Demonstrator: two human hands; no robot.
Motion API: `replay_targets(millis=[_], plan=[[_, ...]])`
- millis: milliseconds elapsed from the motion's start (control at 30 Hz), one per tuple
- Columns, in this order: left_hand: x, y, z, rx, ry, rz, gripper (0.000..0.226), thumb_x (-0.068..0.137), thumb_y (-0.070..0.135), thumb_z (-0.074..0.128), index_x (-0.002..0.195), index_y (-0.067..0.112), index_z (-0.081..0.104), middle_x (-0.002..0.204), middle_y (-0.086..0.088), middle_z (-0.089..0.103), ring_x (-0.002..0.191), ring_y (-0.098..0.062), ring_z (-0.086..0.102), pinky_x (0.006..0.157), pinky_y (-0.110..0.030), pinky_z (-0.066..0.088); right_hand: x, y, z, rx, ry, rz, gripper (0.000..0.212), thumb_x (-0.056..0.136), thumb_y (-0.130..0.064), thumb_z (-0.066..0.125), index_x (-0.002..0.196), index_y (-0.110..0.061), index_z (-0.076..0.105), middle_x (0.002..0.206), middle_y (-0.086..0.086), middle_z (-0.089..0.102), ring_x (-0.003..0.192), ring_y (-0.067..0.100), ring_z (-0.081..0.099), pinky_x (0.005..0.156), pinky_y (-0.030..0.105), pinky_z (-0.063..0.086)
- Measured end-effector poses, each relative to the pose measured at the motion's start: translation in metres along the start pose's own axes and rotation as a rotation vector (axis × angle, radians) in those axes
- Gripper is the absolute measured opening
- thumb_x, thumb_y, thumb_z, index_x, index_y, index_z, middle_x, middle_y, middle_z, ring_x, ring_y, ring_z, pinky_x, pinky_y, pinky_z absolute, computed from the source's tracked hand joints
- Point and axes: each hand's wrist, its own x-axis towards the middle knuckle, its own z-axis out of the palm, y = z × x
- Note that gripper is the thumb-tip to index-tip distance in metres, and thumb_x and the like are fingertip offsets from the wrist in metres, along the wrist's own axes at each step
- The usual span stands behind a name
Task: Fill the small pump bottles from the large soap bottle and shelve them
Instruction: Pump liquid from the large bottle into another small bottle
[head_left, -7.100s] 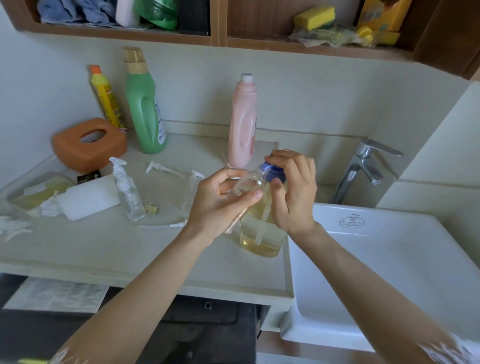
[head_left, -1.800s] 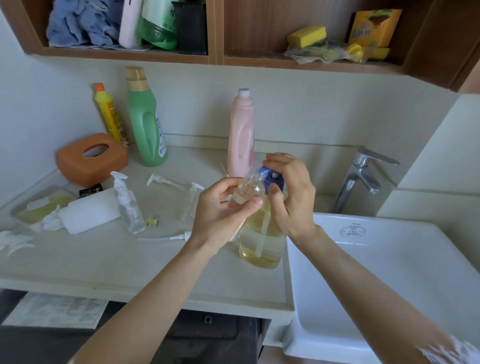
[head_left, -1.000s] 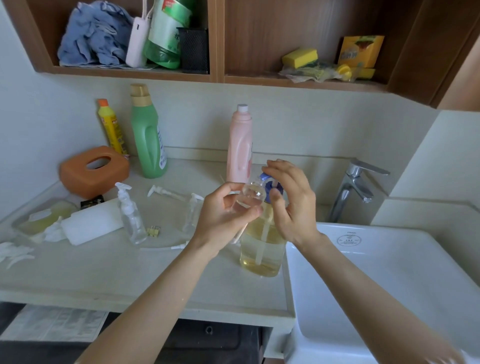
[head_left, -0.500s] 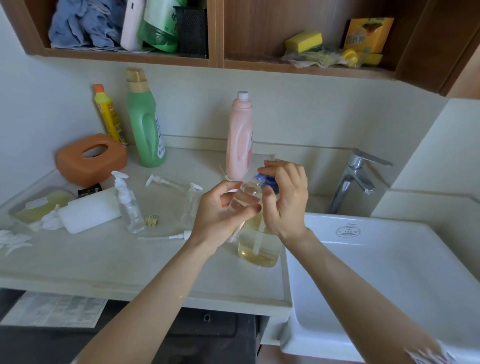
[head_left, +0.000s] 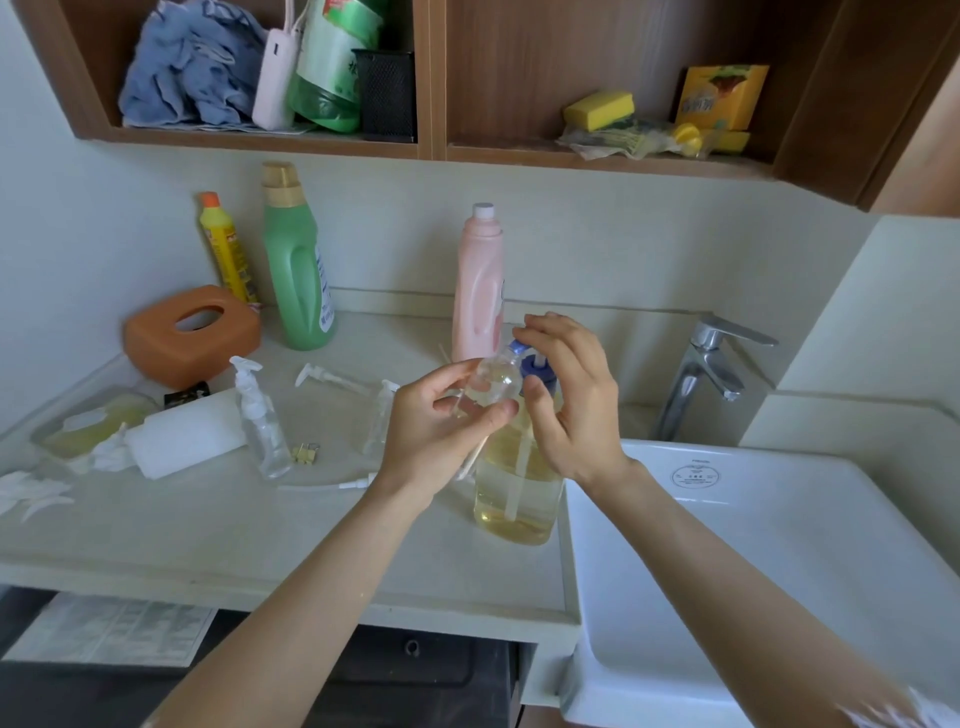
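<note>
Right now the filling looks underway rather than finished. Nearest, the left hand (head_left: 441, 415) holds a small clear plastic bottle (head_left: 491, 384) tipped up to the blue pump head (head_left: 535, 366) of the large clear soap bottle with amber liquid (head_left: 517, 483), which stands upright on the pale stone table (head_left: 260, 530) just beside the white basin (head_left: 779, 545). The left fingers (head_left: 498, 413) are curled round the small bottle's body, thumb on one side; the right hand (head_left: 576, 395) sits over the pump with its fingers (head_left: 545, 325) bent down onto the blue top, apparently pressing soap out. How much soap is in the held bottle I cannot tell; it looks mostly clear. Farther left on the table, a second small clear bottle with a white pump fitted (head_left: 260, 421) stands upright and looks empty, a third small clear bottle (head_left: 382, 421) stands partly behind the left hand without its top, and loose white pump tops (head_left: 327, 376) lie near it, so by my reckoning at least those two are unfilled. At the back stand a tall pink bottle (head_left: 478, 291), a green detergent bottle (head_left: 296, 270) and a slim yellow bottle (head_left: 226, 249). Farthest up, the wooden shelf (head_left: 431, 150) holds cloths, sponges and boxes but no small pump bottles that I can see, so shelving seems not yet begun.
</note>
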Motion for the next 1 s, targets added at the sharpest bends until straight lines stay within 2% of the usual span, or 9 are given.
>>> replay_targets(millis=[133,267,367,467,600,767,867,1000], plan=[[0.000,-0.003,0.002,0.002,0.009,0.037,0.037,0.070,-0.002,0.081,0.095,0.022,0.071,0.081,0.013,0.070,0.070,-0.007,0.061,0.073,-0.029,0.054,-0.002,0.001,0.008,0.014,0.090,-0.015,0.036,0.084,-0.015,0.043,0.101,0.005,0.067,0.109,0.015,0.065,0.112,0.028,0.054,0.101,0.028,0.038],[0.000,-0.012,0.000,0.025,0.021,0.016,0.038,0.069,0.000,0.083,0.099,0.021,0.073,0.085,0.008,0.074,0.069,-0.009,0.061,0.072,-0.031,0.055,-0.006,0.004,0.017,-0.095,0.146,0.014,0.033,0.079,-0.018,0.043,0.091,-0.004,0.070,0.100,0.006,0.068,0.098,0.030,0.060,0.080,0.046,0.046],[0.001,-0.015,-0.002,0.052,0.027,0.006,0.039,0.068,0.003,0.084,0.099,0.022,0.073,0.080,0.013,0.072,0.061,-0.004,0.056,0.065,-0.021,0.052,-0.007,0.008,0.020,-0.150,0.152,0.022,0.031,0.077,-0.020,0.043,0.087,-0.009,0.071,0.098,0.001,0.069,0.093,0.022,0.058,0.075,0.043,0.042],[0.000,-0.018,-0.003,0.074,0.040,-0.001,0.039,0.067,0.004,0.085,0.098,0.025,0.073,0.076,0.016,0.071,0.061,-0.003,0.057,0.065,-0.019,0.052,-0.008,0.008,0.021,-0.205,0.127,0.040,0.031,0.076,-0.023,0.043,0.086,-0.012,0.071,0.099,-0.002,0.069,0.092,0.018,0.054,0.074,0.037,0.037],[-0.001,-0.014,-0.003,0.079,0.040,0.008,0.038,0.069,0.004,0.083,0.092,0.031,0.071,0.076,0.021,0.070,0.060,0.000,0.057,0.065,-0.018,0.052,-0.009,0.002,0.016,-0.204,0.086,0.058,0.034,0.077,-0.023,0.042,0.091,-0.012,0.071,0.102,-0.002,0.068,0.094,0.020,0.055,0.075,0.039,0.038],[0.000,-0.003,-0.004,0.034,0.018,0.021,0.036,0.071,0.004,0.082,0.096,0.028,0.072,0.082,0.014,0.074,0.065,-0.005,0.061,0.068,-0.020,0.054,0.008,-0.006,0.000,-0.149,0.020,0.062,0.037,0.082,-0.026,0.040,0.096,-0.014,0.072,0.107,-0.002,0.068,0.096,0.021,0.057,0.080,0.036,0.038],[0.000,0.001,-0.004,0.030,0.014,0.033,0.037,0.071,0.006,0.083,0.096,0.030,0.072,0.081,0.015,0.073,0.065,-0.004,0.061,0.066,-0.018,0.053,0.011,-0.009,-0.003,-0.145,0.014,0.051,0.038,0.084,-0.026,0.040,0.096,-0.012,0.073,0.106,0.000,0.069,0.095,0.025,0.060,0.080,0.042,0.043],[0.002,0.001,-0.003,0.028,0.013,0.038,0.036,0.064,0.016,0.083,0.094,0.033,0.072,0.081,0.015,0.073,0.068,-0.006,0.062,0.072,-0.023,0.057,0.005,-0.009,0.003,-0.101,0.071,0.032,0.036,0.083,-0.020,0.042,0.098,-0.005,0.072,0.106,0.007,0.068,0.103,0.031,0.058,0.084,0.046,0.046]])
